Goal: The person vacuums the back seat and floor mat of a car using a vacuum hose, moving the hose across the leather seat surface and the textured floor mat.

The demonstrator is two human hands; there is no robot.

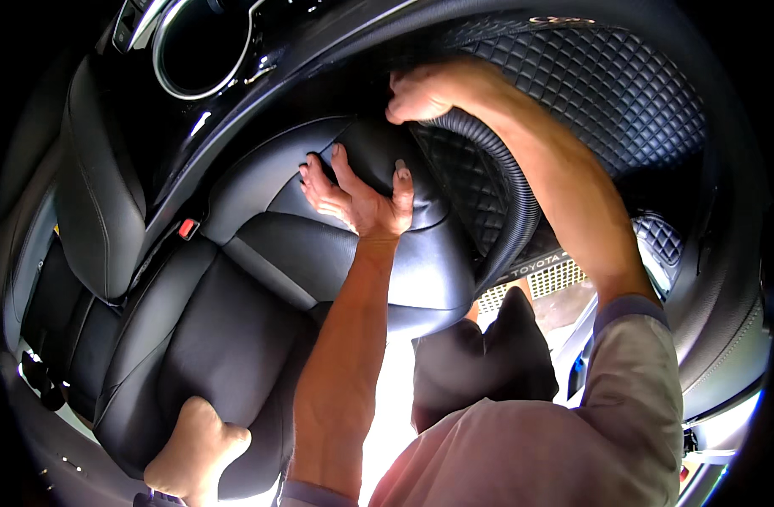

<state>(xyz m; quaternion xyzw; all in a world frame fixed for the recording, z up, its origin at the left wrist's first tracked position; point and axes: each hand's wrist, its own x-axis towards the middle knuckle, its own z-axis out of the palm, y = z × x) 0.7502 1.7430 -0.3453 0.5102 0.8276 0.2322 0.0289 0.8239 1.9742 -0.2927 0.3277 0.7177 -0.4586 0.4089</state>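
Observation:
My left hand (368,206) is over the black leather cushion (419,272) of a car seat, fingers spread and holding nothing. Whether the whole palm presses on the cushion cannot be told. My right hand (422,95) reaches past the cushion's front into the footwell, its fingers curled around the end of a ridged black hose (520,190), probably a vacuum hose. Its tip is hidden in the hand and the dark. From there the hose bends down beside the seat, over the quilted floor mat (466,184), to the door sill (536,266).
A red seat-belt buckle (187,228) sits between the seat and the centre console (197,127). The backrest (235,348) carries a beige neck pillow (197,443). Quilted lining (590,95) covers the far footwell. The open door (716,317) stands at the right.

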